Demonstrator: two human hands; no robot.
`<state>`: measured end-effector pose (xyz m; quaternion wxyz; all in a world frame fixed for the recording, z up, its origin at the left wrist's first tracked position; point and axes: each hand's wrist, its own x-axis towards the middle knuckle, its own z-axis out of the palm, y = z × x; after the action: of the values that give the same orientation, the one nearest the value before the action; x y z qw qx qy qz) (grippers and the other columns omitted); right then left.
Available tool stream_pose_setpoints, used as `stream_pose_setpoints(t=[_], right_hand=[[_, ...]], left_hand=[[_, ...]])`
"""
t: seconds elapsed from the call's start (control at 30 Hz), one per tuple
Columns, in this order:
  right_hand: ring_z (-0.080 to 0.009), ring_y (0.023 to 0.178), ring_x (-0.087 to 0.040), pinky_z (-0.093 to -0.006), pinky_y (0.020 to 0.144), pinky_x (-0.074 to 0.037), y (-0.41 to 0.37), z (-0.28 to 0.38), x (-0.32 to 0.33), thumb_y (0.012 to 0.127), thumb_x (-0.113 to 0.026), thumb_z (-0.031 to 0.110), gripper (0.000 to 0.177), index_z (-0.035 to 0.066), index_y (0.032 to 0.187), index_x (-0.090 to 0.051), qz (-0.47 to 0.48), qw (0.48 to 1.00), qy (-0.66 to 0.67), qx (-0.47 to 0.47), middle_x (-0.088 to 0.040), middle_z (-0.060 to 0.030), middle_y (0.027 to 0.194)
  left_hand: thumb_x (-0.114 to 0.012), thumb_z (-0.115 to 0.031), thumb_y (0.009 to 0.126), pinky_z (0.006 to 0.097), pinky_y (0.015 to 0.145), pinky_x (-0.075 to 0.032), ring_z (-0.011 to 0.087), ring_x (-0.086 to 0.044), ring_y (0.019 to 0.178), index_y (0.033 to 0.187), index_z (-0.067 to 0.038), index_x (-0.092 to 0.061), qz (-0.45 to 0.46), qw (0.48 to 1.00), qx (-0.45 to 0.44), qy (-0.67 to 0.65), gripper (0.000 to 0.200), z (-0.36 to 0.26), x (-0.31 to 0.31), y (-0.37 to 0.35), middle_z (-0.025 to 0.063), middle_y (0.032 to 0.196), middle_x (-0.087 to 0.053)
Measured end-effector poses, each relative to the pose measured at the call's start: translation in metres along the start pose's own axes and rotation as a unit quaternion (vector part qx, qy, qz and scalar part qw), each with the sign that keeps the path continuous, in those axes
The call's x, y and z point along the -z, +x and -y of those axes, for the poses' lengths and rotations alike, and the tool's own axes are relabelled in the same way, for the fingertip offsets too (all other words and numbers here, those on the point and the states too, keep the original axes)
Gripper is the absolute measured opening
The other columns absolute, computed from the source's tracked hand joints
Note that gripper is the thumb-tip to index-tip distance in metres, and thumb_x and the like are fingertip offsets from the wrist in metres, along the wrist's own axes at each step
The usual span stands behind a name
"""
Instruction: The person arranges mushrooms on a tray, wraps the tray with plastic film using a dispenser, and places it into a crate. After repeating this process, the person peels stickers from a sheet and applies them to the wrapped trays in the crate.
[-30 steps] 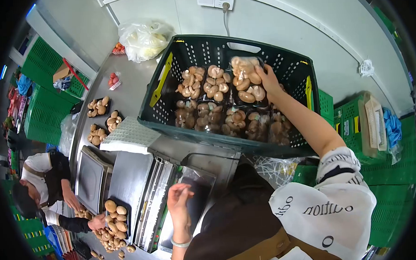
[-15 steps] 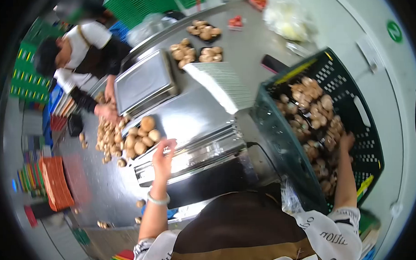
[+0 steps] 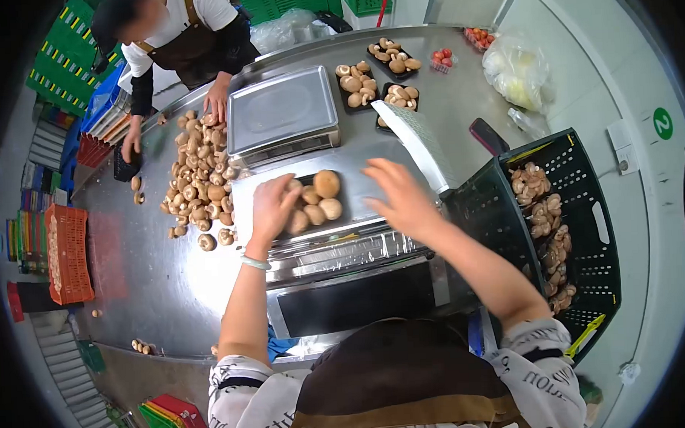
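Note:
My left hand (image 3: 273, 209) rests at the left side of a dark tray of brown mushrooms (image 3: 313, 202), its fingers bent over the edge; whether it grips the tray is hard to tell. To the right of that tray, my right hand (image 3: 402, 199) hovers with spread fingers and nothing in them. Just below the tray runs the film wrapping machine (image 3: 336, 253), with clear film across it. A metal scale (image 3: 281, 110) lies above. Left of my left hand spreads a heap of loose mushrooms (image 3: 198, 170).
A co-worker's hands (image 3: 218, 97) touch the heap and a black tray (image 3: 126, 163). Packed mushroom trays (image 3: 357, 85) and a phone (image 3: 489, 136) lie farther back. At the right stands a dark green crate (image 3: 607, 261) with mushroom packs; an orange basket (image 3: 72, 253) is at the left.
My right hand has left the green crate and come over beside the mushroom tray. The tray now sits further right, with my left hand at it. The view has shifted.

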<state>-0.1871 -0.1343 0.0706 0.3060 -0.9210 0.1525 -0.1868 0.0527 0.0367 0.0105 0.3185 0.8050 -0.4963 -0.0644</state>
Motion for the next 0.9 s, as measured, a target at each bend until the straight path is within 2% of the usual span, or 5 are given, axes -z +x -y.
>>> stream_pose_setpoints(t=[0.37, 0.43, 0.6, 0.73, 0.9], right_hand=[[-0.0389, 0.130, -0.038, -0.0472, 0.108, -0.032, 0.017, -0.017, -0.098, 0.088, -0.064, 0.033, 0.062, 0.000, 0.135, -0.043, -0.048, 0.998, -0.042, -0.017, -0.040, -0.0225, 0.139], [-0.0380, 0.130, -0.039, -0.0452, 0.108, -0.033, 0.012, -0.016, -0.077, 0.088, -0.064, 0.032, 0.061, -0.001, 0.135, -0.043, -0.083, 0.996, -0.001, -0.030, -0.041, -0.0221, 0.139], [-0.0319, 0.103, -0.053, -0.0411, 0.091, -0.041, -0.064, -0.031, -0.021, 0.084, -0.069, 0.026, 0.030, 0.002, 0.100, -0.063, -0.100, 0.983, -0.071, -0.134, -0.061, -0.0123, 0.101], [-0.0294, 0.093, -0.054, -0.0430, 0.081, -0.040, -0.106, -0.028, -0.039, 0.078, -0.074, 0.035, 0.032, 0.005, 0.074, -0.066, -0.056, 0.946, -0.217, -0.235, -0.059, -0.0091, 0.086], [-0.0281, 0.087, -0.057, -0.0410, 0.081, -0.040, -0.102, -0.030, -0.074, 0.081, -0.071, 0.031, 0.029, 0.003, 0.073, -0.065, -0.048, 0.967, -0.160, -0.190, -0.061, -0.0097, 0.083]], left_hand=[[-0.057, -0.029, 0.093, 0.0338, 0.105, -0.035, 0.0277, -0.053, 0.119, 0.132, -0.006, -0.054, 0.129, 0.982, 0.065, -0.124, 0.045, -0.024, -0.012, 0.009, 0.0135, 0.122, -0.061], [-0.056, -0.023, 0.094, 0.0333, 0.104, -0.038, 0.0277, -0.052, 0.122, 0.136, -0.007, -0.049, -0.014, 0.948, 0.039, -0.317, 0.046, -0.011, 0.001, -0.004, 0.0165, 0.129, -0.058], [-0.068, -0.021, 0.088, 0.0357, 0.060, -0.046, 0.0238, -0.062, 0.064, 0.088, 0.001, -0.066, -0.126, 0.961, 0.242, -0.053, 0.022, 0.043, 0.059, -0.092, 0.0133, 0.071, -0.065], [-0.078, -0.030, 0.074, 0.0425, 0.065, -0.046, 0.0330, -0.060, 0.072, 0.071, -0.003, -0.071, -0.087, 0.956, 0.216, 0.178, 0.028, 0.028, 0.025, -0.161, 0.0117, 0.073, -0.065], [-0.073, -0.022, 0.079, 0.0388, 0.071, -0.042, 0.0287, -0.058, 0.079, 0.076, -0.005, -0.070, -0.094, 0.971, 0.206, 0.073, 0.018, 0.006, -0.012, -0.152, 0.0110, 0.076, -0.063]])
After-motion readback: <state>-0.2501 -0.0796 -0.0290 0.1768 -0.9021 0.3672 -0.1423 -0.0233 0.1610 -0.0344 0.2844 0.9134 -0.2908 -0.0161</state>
